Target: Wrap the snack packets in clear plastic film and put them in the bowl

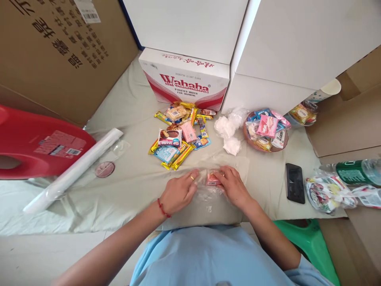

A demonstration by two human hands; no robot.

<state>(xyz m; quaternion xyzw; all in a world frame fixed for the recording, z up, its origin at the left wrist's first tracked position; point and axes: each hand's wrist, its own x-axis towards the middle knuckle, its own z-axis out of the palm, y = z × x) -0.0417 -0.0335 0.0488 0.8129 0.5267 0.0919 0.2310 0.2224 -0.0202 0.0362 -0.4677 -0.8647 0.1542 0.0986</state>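
On the cloth in front of me lies a sheet of clear plastic film (pixel 238 163). A small pink snack packet (pixel 212 182) with a barcode rests on it. My right hand (pixel 235 187) has its fingers closed over the packet's right side. To the left, my left hand (pixel 180 192), with a ring and a red cord bracelet, is closed at the film's left side, thumb near the index finger. Crumpled film partly covers the packet. Beyond the hands is a pile of wrapped snacks (pixel 169 142), with crumpled white plastic balls (pixel 232 145) to its right.
A pink bowl (pixel 248 139) of snacks stands right, with a phone (pixel 295 183) nearer me. A plastic bottle (pixel 355 171) lies at far right. A white film roll (pixel 74 171) and red jug (pixel 35 147) are left. The Wahaha carton (pixel 184 81) stands behind; a green stool (pixel 320 242) is below.
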